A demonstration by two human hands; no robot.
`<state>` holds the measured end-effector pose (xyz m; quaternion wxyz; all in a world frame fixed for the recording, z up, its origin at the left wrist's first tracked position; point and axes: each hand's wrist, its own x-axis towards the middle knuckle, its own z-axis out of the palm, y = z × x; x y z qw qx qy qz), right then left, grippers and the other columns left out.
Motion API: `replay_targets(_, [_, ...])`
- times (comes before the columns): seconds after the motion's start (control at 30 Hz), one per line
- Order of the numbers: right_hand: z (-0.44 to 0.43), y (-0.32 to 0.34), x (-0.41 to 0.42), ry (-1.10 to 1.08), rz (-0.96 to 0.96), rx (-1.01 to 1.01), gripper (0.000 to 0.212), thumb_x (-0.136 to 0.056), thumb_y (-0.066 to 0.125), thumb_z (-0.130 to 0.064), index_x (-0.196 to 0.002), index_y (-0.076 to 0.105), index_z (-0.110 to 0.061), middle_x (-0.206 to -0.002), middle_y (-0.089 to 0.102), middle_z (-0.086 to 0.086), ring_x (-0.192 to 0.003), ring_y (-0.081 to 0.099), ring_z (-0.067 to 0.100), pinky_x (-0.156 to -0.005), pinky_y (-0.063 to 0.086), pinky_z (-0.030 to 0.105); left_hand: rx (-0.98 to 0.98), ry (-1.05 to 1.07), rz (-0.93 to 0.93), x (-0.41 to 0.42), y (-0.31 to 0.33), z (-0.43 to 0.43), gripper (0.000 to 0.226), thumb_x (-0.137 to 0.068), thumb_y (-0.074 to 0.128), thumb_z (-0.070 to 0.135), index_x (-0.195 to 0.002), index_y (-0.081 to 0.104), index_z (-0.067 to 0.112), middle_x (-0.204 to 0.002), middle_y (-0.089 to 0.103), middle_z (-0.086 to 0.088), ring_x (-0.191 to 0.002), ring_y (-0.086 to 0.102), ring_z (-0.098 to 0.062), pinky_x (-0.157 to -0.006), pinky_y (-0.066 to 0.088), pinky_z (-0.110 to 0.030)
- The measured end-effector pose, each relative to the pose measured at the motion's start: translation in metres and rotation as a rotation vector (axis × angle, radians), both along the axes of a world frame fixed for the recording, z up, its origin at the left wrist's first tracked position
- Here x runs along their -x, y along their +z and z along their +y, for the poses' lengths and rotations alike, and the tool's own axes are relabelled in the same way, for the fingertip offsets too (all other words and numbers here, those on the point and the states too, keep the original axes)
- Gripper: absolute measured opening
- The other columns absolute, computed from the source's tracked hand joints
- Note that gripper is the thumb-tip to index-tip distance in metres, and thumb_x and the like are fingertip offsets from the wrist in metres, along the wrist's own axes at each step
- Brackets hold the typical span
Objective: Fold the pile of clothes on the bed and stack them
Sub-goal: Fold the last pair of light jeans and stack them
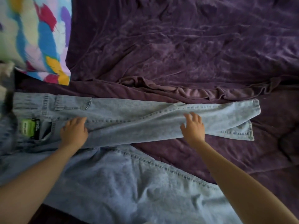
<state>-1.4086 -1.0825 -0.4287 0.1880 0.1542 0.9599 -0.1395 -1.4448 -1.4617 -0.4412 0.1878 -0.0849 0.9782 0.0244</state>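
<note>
A pair of light blue jeans (137,117) lies stretched across the purple bed cover (178,46), waist at the left, leg hems at the right, one leg laid over the other. A green and black tag (29,127) hangs at the waist. My left hand (74,131) rests flat on the jeans near the seat. My right hand (193,126) lies on the legs further right, fingers spread. A second light blue denim piece (129,183) spreads below the jeans, between my forearms.
A pillow with bright multicoloured patches (37,38) sits at the top left. A blurred grey and white thing (5,88) shows at the left edge. A fold of the purple cover (194,91) bunches just above the jeans.
</note>
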Motion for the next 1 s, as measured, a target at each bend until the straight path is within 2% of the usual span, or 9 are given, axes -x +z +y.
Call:
replay_targets(0.17, [-0.064,-0.003,0.041,0.313,0.013,-0.056,0.044,-0.098,0.038,-0.02,-0.142,0.035,-0.017,-0.154,0.021,0.005,-0.145,0.008,0.023,-0.115,0.011,0.043,0.185,-0.026,-0.038,0.03,0.001,-0.052,0.049,-0.092,0.049,0.015,-0.139,0.037,0.02,-0.144,0.037,-0.006,-0.13,0.029,-0.031,-0.103,0.028,-0.047])
replay_targets(0.3, [-0.083,-0.016,0.063,0.414,-0.219,-0.268,0.05,-0.096,0.039,-0.018,-0.144,0.027,-0.023,-0.149,0.028,0.006,-0.14,0.02,0.025,-0.115,0.007,0.049,0.415,-0.27,-0.181,0.04,0.0,-0.1,0.052,-0.093,0.049,0.038,-0.14,0.032,0.025,-0.144,0.033,-0.001,-0.136,0.021,-0.023,-0.108,0.018,-0.051])
replay_targets(0.4, [-0.077,-0.013,0.067,0.494,-0.271,-0.476,0.042,-0.094,0.042,-0.018,-0.136,0.041,-0.025,-0.137,0.045,0.003,-0.129,0.038,0.024,-0.107,0.024,0.043,0.251,-0.414,0.01,0.05,0.004,-0.13,0.02,-0.08,0.072,0.016,-0.1,0.068,0.013,-0.098,0.066,-0.009,-0.102,0.058,-0.031,-0.097,0.028,-0.055])
replay_targets(0.5, [-0.061,0.004,0.081,0.365,-0.197,-0.498,0.034,-0.093,0.044,-0.024,-0.124,0.056,-0.029,-0.128,0.055,0.0,-0.123,0.043,0.024,-0.1,0.03,0.037,-0.066,-0.445,0.152,0.073,0.023,-0.154,0.013,-0.067,0.079,-0.001,-0.076,0.07,0.002,-0.069,0.066,-0.016,-0.064,0.065,-0.035,-0.068,0.05,-0.051])
replay_targets(0.63, [-0.054,0.035,0.116,-0.194,0.088,-0.188,0.034,-0.087,0.058,-0.026,-0.12,0.06,-0.019,-0.133,0.048,0.015,-0.128,0.033,0.036,-0.104,0.025,0.044,-0.315,-0.194,0.371,0.14,0.077,-0.164,0.022,-0.076,0.075,0.009,-0.091,0.069,-0.005,-0.085,0.065,-0.026,-0.076,0.062,-0.038,-0.069,0.044,-0.036])
replay_targets(0.7, [-0.061,0.048,0.134,-0.383,0.155,-0.072,0.051,-0.082,0.068,-0.029,-0.127,0.049,-0.017,-0.138,0.037,0.019,-0.13,0.028,0.036,-0.105,0.025,0.045,-0.218,-0.122,0.454,0.17,0.085,-0.169,0.036,-0.076,0.076,0.022,-0.102,0.066,-0.001,-0.099,0.06,-0.028,-0.092,0.055,-0.04,-0.077,0.04,-0.037])
replay_targets(0.8, [-0.074,0.053,0.138,-0.405,0.038,-0.036,0.086,-0.08,0.072,-0.033,-0.147,0.018,-0.025,-0.151,0.015,0.018,-0.14,0.014,0.034,-0.108,0.021,0.05,-0.056,0.064,0.414,0.184,0.072,-0.159,0.071,-0.077,0.074,0.035,-0.136,0.042,0.012,-0.136,0.036,-0.03,-0.127,0.03,-0.043,-0.102,0.025,-0.05])
replay_targets(0.87, [-0.077,0.048,0.127,-0.365,-0.041,-0.044,0.087,-0.085,0.065,-0.036,-0.149,0.007,-0.028,-0.155,0.007,0.015,-0.142,0.008,0.032,-0.111,0.019,0.05,-0.083,0.114,0.391,0.167,0.056,-0.135,0.078,-0.083,0.067,0.028,-0.146,0.025,0.013,-0.15,0.014,-0.029,-0.139,0.011,-0.044,-0.11,0.012,-0.056])
replay_targets(1.0, [-0.066,0.027,0.086,-0.363,-0.155,-0.034,0.075,-0.09,0.056,-0.036,-0.149,0.011,-0.026,-0.155,0.008,0.014,-0.142,0.011,0.033,-0.112,0.02,0.049,-0.142,-0.157,0.35,0.107,0.011,-0.074,0.083,-0.069,0.078,0.016,-0.142,0.037,0.007,-0.147,0.019,-0.035,-0.135,0.018,-0.052,-0.102,0.019,-0.069])
